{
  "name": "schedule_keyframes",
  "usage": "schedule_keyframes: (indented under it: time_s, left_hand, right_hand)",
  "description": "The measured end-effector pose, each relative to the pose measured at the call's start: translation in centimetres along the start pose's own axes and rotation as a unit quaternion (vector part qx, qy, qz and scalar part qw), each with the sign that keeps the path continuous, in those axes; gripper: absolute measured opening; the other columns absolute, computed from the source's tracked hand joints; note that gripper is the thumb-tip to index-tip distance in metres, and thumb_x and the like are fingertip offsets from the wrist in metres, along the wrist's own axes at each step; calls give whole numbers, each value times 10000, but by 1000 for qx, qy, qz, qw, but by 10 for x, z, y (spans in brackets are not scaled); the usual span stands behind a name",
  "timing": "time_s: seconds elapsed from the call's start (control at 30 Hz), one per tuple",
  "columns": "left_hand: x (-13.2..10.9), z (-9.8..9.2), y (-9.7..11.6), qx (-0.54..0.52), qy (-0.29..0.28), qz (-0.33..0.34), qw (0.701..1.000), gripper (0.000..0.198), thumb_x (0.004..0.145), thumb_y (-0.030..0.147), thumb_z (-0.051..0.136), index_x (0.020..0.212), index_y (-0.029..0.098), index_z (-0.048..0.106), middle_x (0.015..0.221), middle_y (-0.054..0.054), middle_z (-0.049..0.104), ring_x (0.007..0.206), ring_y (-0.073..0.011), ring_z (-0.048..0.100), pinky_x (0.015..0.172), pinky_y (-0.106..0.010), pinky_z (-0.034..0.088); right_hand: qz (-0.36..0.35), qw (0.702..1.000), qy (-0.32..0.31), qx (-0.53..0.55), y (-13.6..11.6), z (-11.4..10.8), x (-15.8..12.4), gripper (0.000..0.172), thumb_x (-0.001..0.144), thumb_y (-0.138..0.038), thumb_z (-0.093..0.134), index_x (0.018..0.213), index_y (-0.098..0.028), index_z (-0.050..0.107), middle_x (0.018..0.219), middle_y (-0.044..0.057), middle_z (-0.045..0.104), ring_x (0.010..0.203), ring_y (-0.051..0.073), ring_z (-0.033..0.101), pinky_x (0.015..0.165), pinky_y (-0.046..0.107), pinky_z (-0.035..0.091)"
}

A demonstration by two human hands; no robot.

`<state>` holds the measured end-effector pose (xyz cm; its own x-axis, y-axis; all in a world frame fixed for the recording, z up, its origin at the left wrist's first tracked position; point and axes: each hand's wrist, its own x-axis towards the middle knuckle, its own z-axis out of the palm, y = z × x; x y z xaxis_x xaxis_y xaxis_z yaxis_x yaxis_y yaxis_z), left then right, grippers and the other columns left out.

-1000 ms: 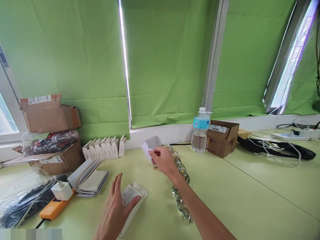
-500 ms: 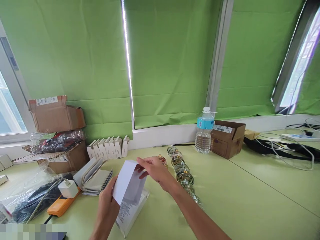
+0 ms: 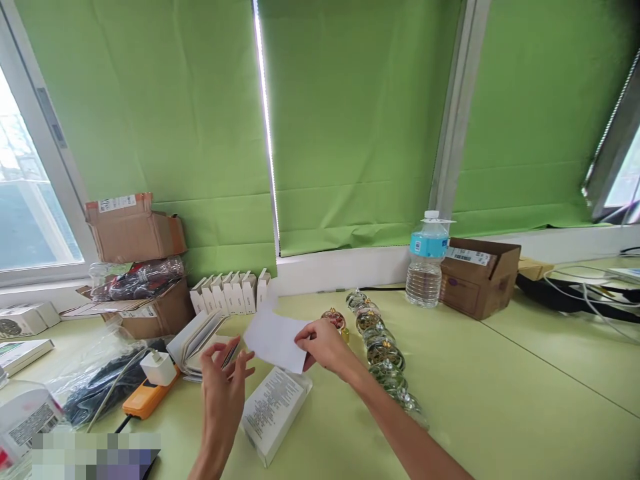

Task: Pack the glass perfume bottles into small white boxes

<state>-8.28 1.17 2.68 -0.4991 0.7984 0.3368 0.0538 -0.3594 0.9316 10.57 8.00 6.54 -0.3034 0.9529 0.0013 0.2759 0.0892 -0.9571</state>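
Note:
My right hand point(image 3: 323, 345) pinches a small flat white carton point(image 3: 275, 340) and holds it above the green table point(image 3: 500, 393). My left hand point(image 3: 223, 383) is just left of the carton, fingers spread and not touching it. Below both hands lies a white printed box point(image 3: 274, 413) on the table. To the right runs a row of round clear cases with gold ornaments point(image 3: 380, 350), and one reddish ornament point(image 3: 334, 319) sits beside my right hand.
A stack of flat white cartons point(image 3: 197, 337) and a row of upright white boxes point(image 3: 233, 293) lie at left. Cardboard boxes point(image 3: 135, 267), a white charger on an orange power strip point(image 3: 150, 390), a water bottle point(image 3: 427, 262), a brown box point(image 3: 477, 277) and cables point(image 3: 585, 293) surround them.
The carton has moved from near the row of cases toward me; both hands held it half a second ago, and now my left hand has let go and opened. The view has shifted left.

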Motion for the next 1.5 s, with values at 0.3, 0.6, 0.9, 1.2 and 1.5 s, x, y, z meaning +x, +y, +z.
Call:
schedule_keyframes:
  time_s: [0.3, 0.6, 0.9, 1.2, 1.5]
  left_hand:
    - [-8, 5, -4, 195, -87, 31, 977, 361, 877, 533, 496, 1085, 292, 665, 1451, -68, 426, 1423, -309, 232, 1085, -493, 331]
    - [-2, 2, -1, -45, -112, -90, 989, 486, 798, 508, 649, 1174, 237, 501, 1295, -115, 532, 1106, -261, 613, 916, -413, 514]
    - [1, -1, -5, 75, -62, -11, 995, 370, 792, 491, 644, 1026, 209, 585, 1016, -66, 650, 886, -199, 648, 787, -321, 519]
    - [10, -10, -8, 14, -95, -92, 991, 572, 665, 262, 709, 1207, 188, 543, 991, -57, 671, 825, -182, 645, 709, -276, 496]
    - [40, -40, -26, 0, -26, -137, 990, 545, 667, 204, 703, 1193, 187, 563, 1044, -67, 622, 859, -168, 642, 762, -297, 513]
  right_hand:
    - [-6, 995, 1, 100, 7, 3, 6, 106, 794, -107, 561, 814, -110, 665, 653, 47, 687, 553, 209, 700, 522, 312, 597]
    - [-40, 990, 14, 135, 5, 15, 4, 102, 813, -152, 577, 846, -114, 667, 776, 56, 687, 610, 188, 695, 568, 321, 614]
    - [-29, 994, -3, 103, 13, 33, 5, 127, 825, -143, 564, 870, -113, 679, 751, 53, 667, 525, 183, 678, 499, 293, 583]
    - [-32, 996, -14, 81, 16, 34, 4, 179, 854, -157, 523, 909, -123, 689, 810, 68, 686, 598, 167, 671, 536, 273, 582]
    - [-36, 997, -27, 64, 19, 25, 7, 223, 882, -252, 545, 1018, -128, 671, 940, 79, 679, 620, 113, 650, 542, 220, 560]
